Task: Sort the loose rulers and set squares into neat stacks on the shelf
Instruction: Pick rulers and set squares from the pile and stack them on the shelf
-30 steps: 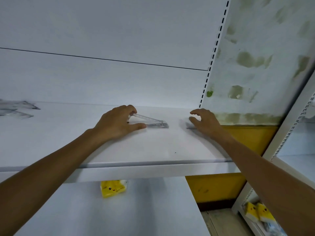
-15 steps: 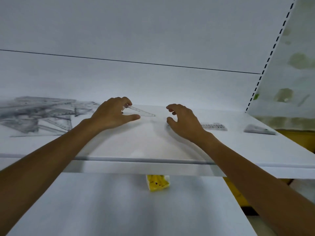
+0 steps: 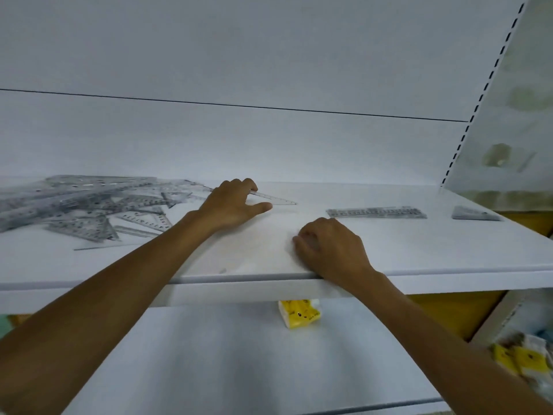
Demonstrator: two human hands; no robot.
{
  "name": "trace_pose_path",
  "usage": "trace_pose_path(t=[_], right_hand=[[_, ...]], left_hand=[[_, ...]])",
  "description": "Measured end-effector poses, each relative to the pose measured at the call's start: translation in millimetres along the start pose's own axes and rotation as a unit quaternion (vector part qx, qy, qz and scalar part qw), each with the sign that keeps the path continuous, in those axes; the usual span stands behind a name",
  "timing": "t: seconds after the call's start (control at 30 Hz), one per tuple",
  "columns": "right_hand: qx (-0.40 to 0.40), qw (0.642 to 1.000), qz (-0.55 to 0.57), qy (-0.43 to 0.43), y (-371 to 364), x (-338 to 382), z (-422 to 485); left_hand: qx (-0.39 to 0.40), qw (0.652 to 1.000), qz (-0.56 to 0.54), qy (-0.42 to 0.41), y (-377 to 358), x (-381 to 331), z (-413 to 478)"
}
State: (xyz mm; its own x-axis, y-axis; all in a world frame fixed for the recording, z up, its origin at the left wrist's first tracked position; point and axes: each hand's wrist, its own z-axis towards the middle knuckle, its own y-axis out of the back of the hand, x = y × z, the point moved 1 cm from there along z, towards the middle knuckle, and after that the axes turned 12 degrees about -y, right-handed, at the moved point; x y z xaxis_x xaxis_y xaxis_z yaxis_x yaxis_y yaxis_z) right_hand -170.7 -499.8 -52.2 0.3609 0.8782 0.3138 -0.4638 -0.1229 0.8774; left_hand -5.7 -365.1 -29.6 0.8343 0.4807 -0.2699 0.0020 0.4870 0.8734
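A loose pile of clear rulers and set squares (image 3: 83,205) sprawls across the white shelf (image 3: 419,256), well to the left of the left hand (image 3: 232,205), its nearest pieces reaching almost to that hand's wrist. The left hand lies palm-down on the shelf; its fingers are curled over the wide end of a clear set square (image 3: 279,201), gripping it, and the thumb stretches out flat towards the right. The set square's thin tip points away to the right of the left hand and lies low against the shelf. Just right of the left hand and nearer the shelf's front edge, the right hand (image 3: 332,247) rests on the shelf, fingers curled under into a loose fist with nothing showing in them. Farther right of the left hand lies a tidy ruler stack (image 3: 377,212), and beyond it a small set square stack (image 3: 475,213). Below and right of the left hand, on the lower shelf, stands a yellow pack (image 3: 299,317).
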Motion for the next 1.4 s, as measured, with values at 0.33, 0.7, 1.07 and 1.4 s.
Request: trace_pose_path(t=[0.33,0.7,1.07,1.4], right_hand=[[-0.018,1.0,-0.02,0.012,-0.9,4.0,-12.8],[-0.023,1.0,-0.007,0.019,-2.5,2.2,-13.5],[-0.037,0.999,0.001,0.026,-3.7,1.3,-13.2],[0.029,1.0,-0.002,-0.002,-0.3,4.4,3.5]], left_hand=[[0.055,0.998,0.001,0.001,-33.0,-8.6,23.7],[0.062,0.998,0.002,0.011,-43.0,-11.8,23.2],[0.063,0.998,-0.011,0.004,-40.5,-12.2,20.0],[0.013,1.0,-0.01,0.014,15.3,29.4,-3.4]])
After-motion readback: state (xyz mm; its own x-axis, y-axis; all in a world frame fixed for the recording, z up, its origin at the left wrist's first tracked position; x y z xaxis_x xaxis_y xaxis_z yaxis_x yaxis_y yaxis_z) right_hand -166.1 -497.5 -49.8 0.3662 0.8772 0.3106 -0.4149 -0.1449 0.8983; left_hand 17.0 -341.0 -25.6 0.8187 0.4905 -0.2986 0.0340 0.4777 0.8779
